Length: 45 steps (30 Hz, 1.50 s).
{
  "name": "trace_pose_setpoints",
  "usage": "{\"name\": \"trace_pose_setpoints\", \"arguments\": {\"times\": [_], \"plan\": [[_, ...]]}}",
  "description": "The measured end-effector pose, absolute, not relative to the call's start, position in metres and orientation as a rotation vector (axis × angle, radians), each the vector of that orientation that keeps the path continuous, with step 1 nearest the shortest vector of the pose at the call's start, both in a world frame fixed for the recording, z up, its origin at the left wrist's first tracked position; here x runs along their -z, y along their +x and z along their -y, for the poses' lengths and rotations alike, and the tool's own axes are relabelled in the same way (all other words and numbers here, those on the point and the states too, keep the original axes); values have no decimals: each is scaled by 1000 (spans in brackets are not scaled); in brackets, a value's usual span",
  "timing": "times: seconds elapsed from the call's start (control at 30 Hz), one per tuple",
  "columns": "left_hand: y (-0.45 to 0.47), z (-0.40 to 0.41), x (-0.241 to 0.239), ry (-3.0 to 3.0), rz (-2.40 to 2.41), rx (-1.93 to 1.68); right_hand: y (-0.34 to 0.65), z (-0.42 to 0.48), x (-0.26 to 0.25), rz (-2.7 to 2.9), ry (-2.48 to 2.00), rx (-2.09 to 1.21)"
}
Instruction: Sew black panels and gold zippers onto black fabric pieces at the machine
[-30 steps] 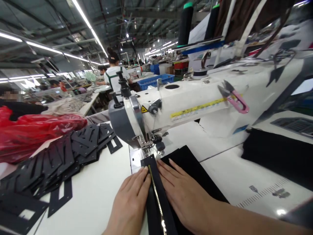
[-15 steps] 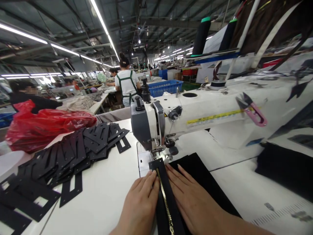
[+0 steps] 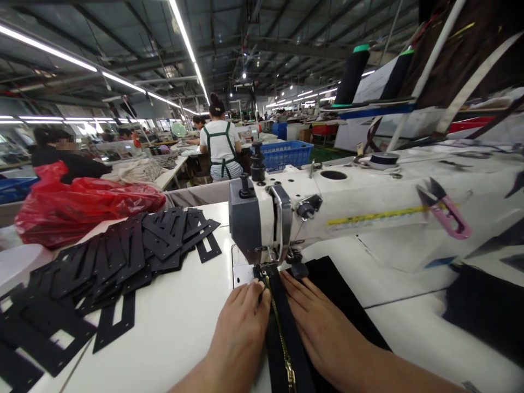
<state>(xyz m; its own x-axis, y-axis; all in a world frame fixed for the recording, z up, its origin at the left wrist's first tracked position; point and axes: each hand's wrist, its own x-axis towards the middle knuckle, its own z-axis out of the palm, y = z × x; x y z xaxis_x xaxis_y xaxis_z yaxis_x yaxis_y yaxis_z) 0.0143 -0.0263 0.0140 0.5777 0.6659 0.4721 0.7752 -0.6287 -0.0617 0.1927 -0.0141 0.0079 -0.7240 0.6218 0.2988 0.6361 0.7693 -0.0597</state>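
Note:
A black strip with a gold-toothed zipper runs lengthwise toward me, its far end under the presser foot of the white sewing machine. My left hand is at the strip's left edge near the foot, fingers bent and drawn together on it. Stretched out flat, my right hand presses along the strip's right side, fingertips close to the foot. Black fabric lies beneath and beyond that hand. The gold zipper pull shows near the bottom edge. The needle point itself is hard to make out.
Several black slotted frames overlap in a pile on the left, before a red plastic bag. Pink-handled thread snips rest on the machine arm. More black cloth lies at right. Co-workers sit farther back near a blue crate.
The zipper strip has advanced, its far end now under the foot. My left fingers have bent in; my right hand stays flat beside the strip. The view has shifted slightly.

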Motion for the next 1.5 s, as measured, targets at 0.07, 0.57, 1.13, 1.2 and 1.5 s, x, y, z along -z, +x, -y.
{"name": "trace_pose_setpoints", "arguments": {"times": [0.07, 0.57, 1.13, 1.2, 1.5], "plan": [[14, 24, -12, -2559, 1196, 620, 193, 12, -8, 2654, -965, 57], [14, 23, -12, -2597, 1146, 669, 197, 12, -5, 2597, -933, 54], [14, 21, -16, -2519, 1060, 587, 198, 9, -12, 2690, -914, -56], [15, 21, -15, -2522, 1057, 587, 198, 10, -13, 2693, -914, -64], [17, 24, -16, -2570, 1169, 523, 197, 12, -4, 2564, -972, -69]]}}
